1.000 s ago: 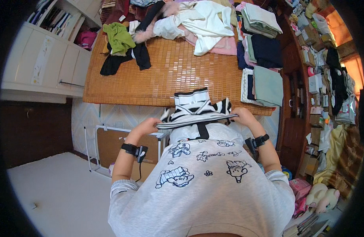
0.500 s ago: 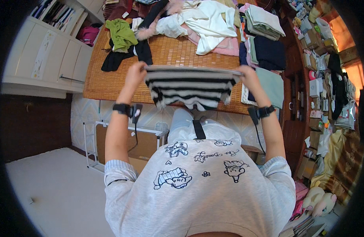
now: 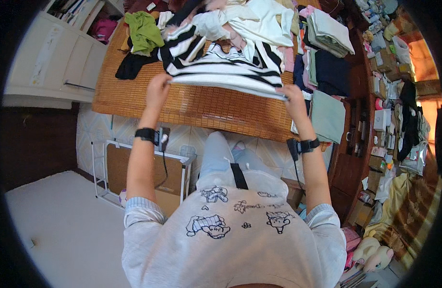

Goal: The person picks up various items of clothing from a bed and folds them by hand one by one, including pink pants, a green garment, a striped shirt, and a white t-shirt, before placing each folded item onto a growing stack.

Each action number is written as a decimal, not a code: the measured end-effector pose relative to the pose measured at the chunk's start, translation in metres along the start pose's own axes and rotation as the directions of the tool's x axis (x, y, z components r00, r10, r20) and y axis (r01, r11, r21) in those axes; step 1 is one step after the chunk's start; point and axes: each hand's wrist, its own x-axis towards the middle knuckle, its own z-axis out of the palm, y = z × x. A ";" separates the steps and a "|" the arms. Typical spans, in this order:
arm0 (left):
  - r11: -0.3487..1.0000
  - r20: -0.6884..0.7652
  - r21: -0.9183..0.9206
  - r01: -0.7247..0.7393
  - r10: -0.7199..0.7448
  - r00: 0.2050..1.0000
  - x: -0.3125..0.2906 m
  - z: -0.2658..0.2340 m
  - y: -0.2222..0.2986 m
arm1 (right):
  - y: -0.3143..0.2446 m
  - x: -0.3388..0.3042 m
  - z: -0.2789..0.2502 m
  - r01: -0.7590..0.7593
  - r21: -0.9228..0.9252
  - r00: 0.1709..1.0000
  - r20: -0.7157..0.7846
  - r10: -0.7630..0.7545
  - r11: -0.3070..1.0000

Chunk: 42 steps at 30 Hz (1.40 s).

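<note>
A black-and-white striped knit top (image 3: pixel 225 72) is stretched between my two hands, its near edge pulled straight. My left hand (image 3: pixel 158 89) grips the left corner of that edge, fingers closed. At the right corner my right hand (image 3: pixel 293 98) pinches the same edge. The rest of the garment spreads away from me over the woven bamboo mat (image 3: pixel 211 113), its far part billowing against a pile of clothes. In that pile lie a white garment (image 3: pixel 266 21), a green cloth (image 3: pixel 145 33) and a black cloth (image 3: pixel 130 65).
Folded clothes (image 3: pixel 329 31) are stacked at the right, with a pale green folded piece (image 3: pixel 328 115) nearer me. White cabinets (image 3: pixel 48 62) stand at the left. A white-framed folding table (image 3: pixel 141 168) leans below the mat's edge. Shelves of boxes (image 3: pixel 381 117) line the far right.
The striped top has swung from hanging below my hands to lying out away from me over the mat. Both hands still hold its edge. My view has shifted slightly.
</note>
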 end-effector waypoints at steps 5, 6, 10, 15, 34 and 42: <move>0.956 0.304 -0.053 0.290 -0.261 0.916 -0.104 0.099 -0.029 | 0.034 -0.094 0.087 -0.212 -0.028 0.963 0.164 0.213 0.977; 0.932 0.376 -0.045 0.360 -0.318 0.870 -0.127 0.114 -0.042 | 0.041 -0.108 0.103 -0.267 -0.042 0.927 0.261 0.269 0.963; 0.829 0.703 0.019 0.559 -0.409 0.582 -0.194 0.152 -0.062 | 0.042 -0.149 0.146 -0.389 -0.124 0.767 0.506 0.395 0.913; 0.699 0.854 -0.078 0.711 -0.320 0.409 -0.215 0.173 -0.059 | 0.050 -0.172 0.174 -0.396 -0.318 0.564 0.657 0.501 0.862; 0.803 0.373 0.332 0.495 -0.594 0.713 -0.082 0.224 -0.126 | 0.130 0.000 0.288 -0.584 0.123 0.807 0.197 0.557 0.803; 0.865 0.481 0.067 0.498 -0.466 0.743 -0.104 0.198 -0.179 | 0.153 0.018 0.305 -0.739 0.082 0.666 0.235 0.708 0.668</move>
